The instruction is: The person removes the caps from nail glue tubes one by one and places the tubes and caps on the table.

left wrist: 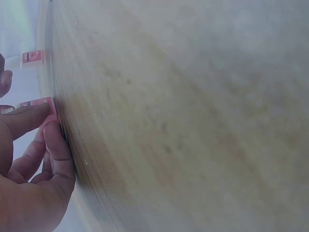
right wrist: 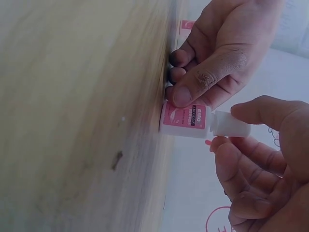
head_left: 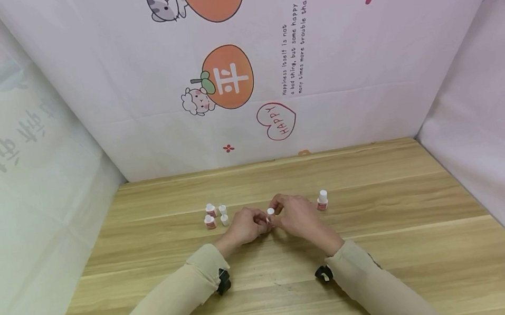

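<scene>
A small white glue bottle [right wrist: 184, 118] with a pink label stands upright on the table between my hands. My left hand [head_left: 248, 225] pinches its body low down, thumb over the label's edge in the right wrist view. The bottle's white cap [right wrist: 231, 124] is between the thumb and finger of my right hand [head_left: 296, 216]. A narrow neck shows just below the cap. In the left wrist view, the left thumb and fingers cover much of the bottle's pink label [left wrist: 39, 101].
Left of my hands stand two glue bottles [head_left: 210, 221] with two separate white caps [head_left: 224, 219] beside them. Another capped glue bottle [head_left: 322, 200] stands right of my right hand. Printed cloth walls [head_left: 344, 87] enclose the wooden table [head_left: 272, 304] at back and sides.
</scene>
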A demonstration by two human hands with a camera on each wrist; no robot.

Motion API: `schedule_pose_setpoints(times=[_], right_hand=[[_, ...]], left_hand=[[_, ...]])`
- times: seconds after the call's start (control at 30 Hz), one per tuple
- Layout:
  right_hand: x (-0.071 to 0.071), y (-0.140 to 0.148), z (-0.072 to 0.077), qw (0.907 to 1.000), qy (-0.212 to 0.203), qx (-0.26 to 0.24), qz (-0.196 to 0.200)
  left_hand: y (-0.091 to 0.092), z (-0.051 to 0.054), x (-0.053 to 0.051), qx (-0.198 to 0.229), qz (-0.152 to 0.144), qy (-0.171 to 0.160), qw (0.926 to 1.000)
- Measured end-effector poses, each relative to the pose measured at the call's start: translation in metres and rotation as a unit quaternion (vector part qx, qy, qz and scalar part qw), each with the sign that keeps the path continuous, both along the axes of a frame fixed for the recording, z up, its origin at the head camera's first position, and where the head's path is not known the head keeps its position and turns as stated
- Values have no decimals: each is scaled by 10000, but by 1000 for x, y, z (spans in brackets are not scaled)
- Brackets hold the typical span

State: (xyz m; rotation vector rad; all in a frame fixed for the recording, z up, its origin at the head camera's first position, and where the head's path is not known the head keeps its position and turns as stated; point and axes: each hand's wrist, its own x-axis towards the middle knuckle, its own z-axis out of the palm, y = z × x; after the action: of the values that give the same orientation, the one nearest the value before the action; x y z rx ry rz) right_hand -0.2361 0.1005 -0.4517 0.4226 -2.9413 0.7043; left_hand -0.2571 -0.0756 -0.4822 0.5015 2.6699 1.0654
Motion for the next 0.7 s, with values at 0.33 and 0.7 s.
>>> schedule_pose_setpoints(times=[0.33, 0.7], right_hand=[[0, 0, -1, 9999, 123, 0, 25], [-1, -2, -1, 9999, 69, 81, -16]], left_hand=[[0, 0, 0, -42, -40, 26, 10000], [-1, -1, 0, -14, -34, 21, 10000]])
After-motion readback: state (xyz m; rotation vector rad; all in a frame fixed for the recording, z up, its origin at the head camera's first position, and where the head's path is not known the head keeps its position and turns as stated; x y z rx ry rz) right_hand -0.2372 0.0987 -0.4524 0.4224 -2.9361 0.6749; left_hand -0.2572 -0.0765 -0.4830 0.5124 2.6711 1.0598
